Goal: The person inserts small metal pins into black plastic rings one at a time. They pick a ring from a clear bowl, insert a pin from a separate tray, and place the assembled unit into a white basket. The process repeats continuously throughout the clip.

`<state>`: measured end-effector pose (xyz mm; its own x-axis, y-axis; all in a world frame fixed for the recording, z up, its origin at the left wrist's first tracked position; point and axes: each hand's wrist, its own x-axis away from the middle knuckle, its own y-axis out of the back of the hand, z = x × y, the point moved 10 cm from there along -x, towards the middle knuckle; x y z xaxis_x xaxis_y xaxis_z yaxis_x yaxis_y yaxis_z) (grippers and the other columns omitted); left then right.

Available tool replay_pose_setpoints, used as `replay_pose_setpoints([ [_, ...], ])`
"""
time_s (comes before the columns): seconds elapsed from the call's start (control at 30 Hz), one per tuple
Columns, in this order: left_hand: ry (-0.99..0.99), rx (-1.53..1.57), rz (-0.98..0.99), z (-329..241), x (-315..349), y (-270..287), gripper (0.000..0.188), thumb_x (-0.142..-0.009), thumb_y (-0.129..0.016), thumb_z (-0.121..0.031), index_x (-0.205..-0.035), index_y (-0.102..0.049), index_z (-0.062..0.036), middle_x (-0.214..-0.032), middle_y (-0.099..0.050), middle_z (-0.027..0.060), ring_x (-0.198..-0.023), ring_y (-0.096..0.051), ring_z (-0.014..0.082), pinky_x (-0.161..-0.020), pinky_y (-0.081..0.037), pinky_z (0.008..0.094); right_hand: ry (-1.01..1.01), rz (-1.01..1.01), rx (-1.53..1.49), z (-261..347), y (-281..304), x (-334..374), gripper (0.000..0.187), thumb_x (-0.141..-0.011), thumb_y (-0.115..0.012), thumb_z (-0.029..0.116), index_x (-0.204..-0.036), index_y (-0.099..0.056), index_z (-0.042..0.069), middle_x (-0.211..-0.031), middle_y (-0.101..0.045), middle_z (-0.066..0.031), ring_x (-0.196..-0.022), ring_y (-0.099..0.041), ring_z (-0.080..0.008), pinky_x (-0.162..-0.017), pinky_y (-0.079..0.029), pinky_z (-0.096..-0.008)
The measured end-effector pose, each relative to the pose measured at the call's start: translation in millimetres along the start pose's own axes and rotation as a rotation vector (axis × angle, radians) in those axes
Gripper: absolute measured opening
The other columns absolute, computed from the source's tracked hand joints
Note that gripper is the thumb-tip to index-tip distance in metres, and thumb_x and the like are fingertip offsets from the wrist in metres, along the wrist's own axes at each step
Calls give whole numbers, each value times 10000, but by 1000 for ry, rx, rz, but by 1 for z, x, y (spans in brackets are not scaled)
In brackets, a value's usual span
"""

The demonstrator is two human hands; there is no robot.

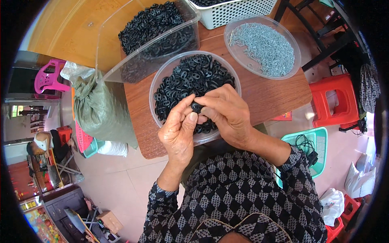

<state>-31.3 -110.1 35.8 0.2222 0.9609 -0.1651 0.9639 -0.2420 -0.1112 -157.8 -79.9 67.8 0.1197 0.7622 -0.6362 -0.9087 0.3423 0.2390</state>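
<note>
Above a round clear tub [237, 75], both of my hands meet at a small rounded black plastic part [196, 107]. My left hand [179, 131] pinches it from the left between thumb and fingers. From the right, my right hand [227, 115] has its thumb and fingertips closed on the same part. The fingers hide most of it, so I cannot make out its underside. Many loose black plastic pieces [188, 77] with round holes fill the tub beneath. To the right, a shallow round clear tray [243, 54] holds a pile of small silver screws [269, 50].
Behind the tub stands a large clear bin [109, 75] of similar black pieces, beside a white perforated basket [221, 18]. A tied green sack [101, 107] leans by the wooden table [279, 95]. Right of it are a red stool [334, 101] and a green basket [322, 152].
</note>
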Motion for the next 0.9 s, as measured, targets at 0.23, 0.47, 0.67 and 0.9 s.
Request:
replay_pose_setpoints([
  [0.23,-1,-166,50,-5,2,4,263,-879,-540,0,-1141,-532,28,-826,-602,47,-715,-572,69,-620,-496,186,-385,57,-347,-29,-12,8,130,-778,-592,-1,-901,-634,-4,-803,-587,-70,-723,-528,-162,-649,-429,-288],
  [0.47,101,-202,132,0,0,5,232,-866,-540,26,-1097,-534,25,-770,-601,28,-670,-562,56,-578,-462,169,-452,108,-358,-33,-13,9,118,-775,-603,8,-886,-642,6,-762,-555,-38,-693,-502,-104,-614,-409,-239],
  [0.67,181,-195,199,3,1,5,275,-862,-549,20,-1136,-528,27,-757,-602,25,-660,-556,49,-575,-456,165,-456,102,-364,-35,-13,10,119,-775,-608,13,-888,-644,7,-761,-555,-34,-671,-494,-98,-598,-402,-234],
  [0.9,252,-176,193,7,2,6,280,-849,-563,24,-1127,-528,28,-753,-610,32,-651,-554,43,-571,-455,160,-458,104,-369,-36,-17,14,116,-780,-611,19,-890,-646,13,-756,-551,-27,-681,-487,-94,-604,-402,-237],
])
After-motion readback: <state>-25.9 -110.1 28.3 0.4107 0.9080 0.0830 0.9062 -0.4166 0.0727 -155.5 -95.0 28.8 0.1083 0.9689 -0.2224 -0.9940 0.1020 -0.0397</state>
